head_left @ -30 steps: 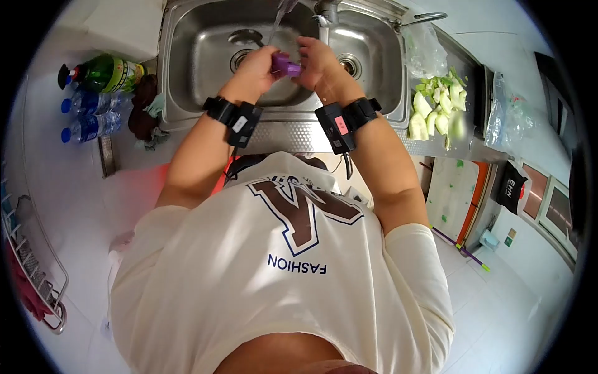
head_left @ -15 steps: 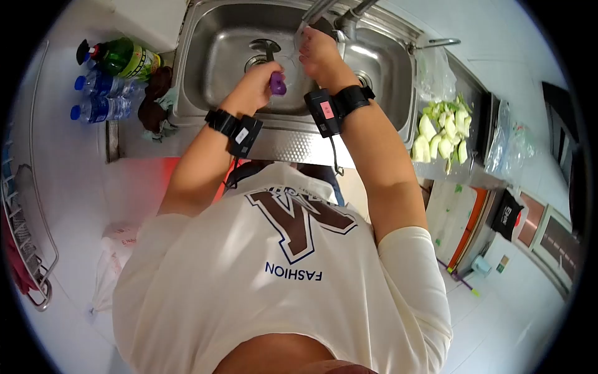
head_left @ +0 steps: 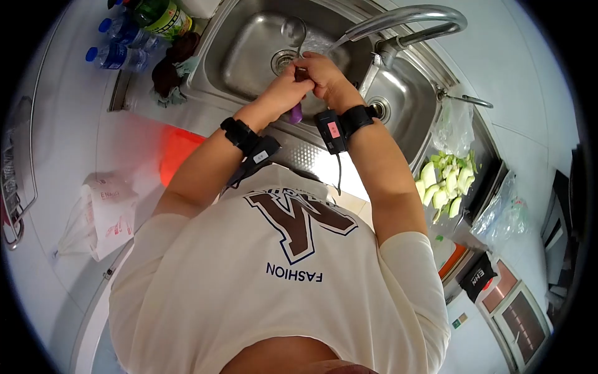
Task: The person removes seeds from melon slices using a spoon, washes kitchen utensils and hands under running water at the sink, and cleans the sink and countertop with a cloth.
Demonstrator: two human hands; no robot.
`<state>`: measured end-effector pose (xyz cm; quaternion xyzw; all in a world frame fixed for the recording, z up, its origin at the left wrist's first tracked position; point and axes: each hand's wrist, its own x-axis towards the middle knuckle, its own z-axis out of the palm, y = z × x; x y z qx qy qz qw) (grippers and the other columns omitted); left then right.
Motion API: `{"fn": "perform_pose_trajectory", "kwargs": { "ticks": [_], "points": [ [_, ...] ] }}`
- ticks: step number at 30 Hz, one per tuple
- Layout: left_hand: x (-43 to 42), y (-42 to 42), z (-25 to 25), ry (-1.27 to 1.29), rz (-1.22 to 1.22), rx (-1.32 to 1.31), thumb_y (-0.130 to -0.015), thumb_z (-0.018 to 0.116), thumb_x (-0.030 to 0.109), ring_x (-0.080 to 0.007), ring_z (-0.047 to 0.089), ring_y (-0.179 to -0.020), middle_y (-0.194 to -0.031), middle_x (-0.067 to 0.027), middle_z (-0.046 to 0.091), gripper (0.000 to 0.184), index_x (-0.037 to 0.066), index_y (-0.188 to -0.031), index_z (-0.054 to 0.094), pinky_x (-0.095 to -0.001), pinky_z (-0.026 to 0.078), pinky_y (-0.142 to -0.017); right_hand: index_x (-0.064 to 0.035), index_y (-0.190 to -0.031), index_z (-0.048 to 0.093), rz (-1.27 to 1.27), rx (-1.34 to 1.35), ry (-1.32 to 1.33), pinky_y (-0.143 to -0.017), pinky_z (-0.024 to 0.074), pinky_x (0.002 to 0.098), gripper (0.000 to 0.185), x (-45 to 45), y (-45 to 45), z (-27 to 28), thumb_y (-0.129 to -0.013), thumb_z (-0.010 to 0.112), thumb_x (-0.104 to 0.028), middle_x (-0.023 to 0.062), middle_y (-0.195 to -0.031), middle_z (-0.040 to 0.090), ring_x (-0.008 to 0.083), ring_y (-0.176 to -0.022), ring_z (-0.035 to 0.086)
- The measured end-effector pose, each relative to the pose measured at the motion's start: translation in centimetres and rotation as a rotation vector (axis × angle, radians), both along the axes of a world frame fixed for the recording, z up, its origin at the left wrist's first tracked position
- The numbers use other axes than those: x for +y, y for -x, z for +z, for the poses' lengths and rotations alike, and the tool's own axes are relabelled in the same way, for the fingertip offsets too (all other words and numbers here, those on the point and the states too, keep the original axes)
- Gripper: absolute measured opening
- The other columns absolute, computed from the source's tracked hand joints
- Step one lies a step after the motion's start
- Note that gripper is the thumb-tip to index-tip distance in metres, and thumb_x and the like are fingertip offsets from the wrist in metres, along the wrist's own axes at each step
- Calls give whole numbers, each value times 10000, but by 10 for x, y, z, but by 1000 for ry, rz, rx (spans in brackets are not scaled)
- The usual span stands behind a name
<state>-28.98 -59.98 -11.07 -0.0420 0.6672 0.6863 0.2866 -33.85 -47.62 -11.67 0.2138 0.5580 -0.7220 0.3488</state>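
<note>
A ladle with a round metal bowl (head_left: 293,31) and a purple handle (head_left: 296,113) slants over the large sink basin (head_left: 240,53). My left hand (head_left: 286,93) is closed around its handle, the purple end sticking out below the fist. At the upper part of the handle, my right hand (head_left: 324,75) is closed with its fingers round the shaft, touching the left hand. Part of the shaft is hidden by the fingers. Water runs from the faucet (head_left: 405,17) into the basin just beyond my right hand.
A smaller basin (head_left: 398,103) adjoins on the right. Cut pale green vegetable pieces (head_left: 445,184) lie on the right counter near a clear plastic bag (head_left: 453,128). On the left stand a green bottle (head_left: 163,19) and water bottles (head_left: 118,57), beside a dark cloth (head_left: 167,78).
My right hand has come from the faucet to the ladle. The ladle has turned, its bowl now further up. Water now streams visibly, and the view has shifted and rotated.
</note>
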Motion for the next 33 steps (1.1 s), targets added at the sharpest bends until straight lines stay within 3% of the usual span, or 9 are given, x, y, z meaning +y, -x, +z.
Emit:
{"fn": "perform_pose_trajectory", "kwargs": {
  "ticks": [5, 8, 10, 13, 17, 20, 23, 25, 33],
  "points": [
    [11, -7, 9, 17, 30, -7, -857, 572, 247, -101, 517, -796, -1004, -11, 531, 503, 49, -1276, 376, -255, 446, -644, 32, -1388, 268, -64, -9, -10, -706, 490, 338, 646, 5, -2, 4, -839, 595, -63, 136, -961, 578, 222, -811, 583],
    [15, -6, 18, -23, 40, -101, -869, 580, 317, -119, 546, -904, -1088, -31, 538, 594, 58, -1337, 321, -254, 469, -703, 29, -1316, 374, -113, -16, 101, -722, 488, 343, 527, 7, 0, 7, -850, 593, -86, 131, -974, 577, 222, -828, 569],
    [16, -3, 11, -19, -24, -85, -852, 628, 349, -144, 554, -999, -1170, -50, 526, 691, 69, -1376, 275, -273, 484, -771, -7, -954, 546, -198, -67, 103, -597, 451, 359, 190, 8, -1, 13, -880, 554, -182, 83, -779, 565, 201, -654, 529],
    [19, -2, 15, 20, -78, -77, -813, 688, 316, -170, 539, -1060, -1217, -70, 508, 758, 53, -1381, 260, -295, 491, -800, -29, -886, 561, -72, -186, 81, -594, 434, 367, 264, 12, 0, 14, -901, 525, -290, 74, -756, 556, 206, -632, 501],
    [20, -2, 26, -112, -87, -111, -763, 745, 283, -198, 512, -1105, -1245, -97, 490, 826, 26, -1378, 257, -314, 473, -857, -32, -914, 552, -57, -220, 40, -644, 428, 359, 325, 11, -4, 23, -900, 520, -355, 82, -786, 550, 204, -682, 499],
    [19, 3, 22, -144, -140, 23, -727, 773, 265, -231, 476, -1158, -1264, -128, 477, 873, -4, -1372, 251, -324, 427, -936, 0, -1091, 514, -81, -185, 143, -865, 413, 360, 477, 13, -4, 18, -865, 574, -416, 135, -1025, 548, 261, -923, 516],
    [20, 3, 21, 107, -265, 224, -691, 792, 246, -257, 464, -1171, -1276, -160, 464, 907, -15, -1368, 248, -322, 381, -986, -2, -1117, 480, -136, -33, 158, -892, 400, 394, 521, 10, -1, 9, -848, 608, -430, 142, -1039, 532, 273, -937, 502],
    [25, -3, 13, 537, -262, 391, -661, 799, 204, -286, 451, -1187, -1285, -189, 453, 920, -20, -1363, 249, -332, 369, -995, -28, -1146, 448, -121, -27, 152, -907, 391, 433, 542, 8, -1, 13, -835, 632, -433, 148, -1032, 515, 284, -950, 487],
    [12, 4, 12, 248, -200, 327, -670, 764, 135, -292, 466, -1161, -1267, -202, 458, 883, -27, -1366, 246, -355, 403, -945, -60, -1146, 448, -159, -87, 260, -930, 374, 454, 498, 3, 6, 22, -858, 589, -441, 159, -1062, 504, 295, -983, 484]
  ]
}}
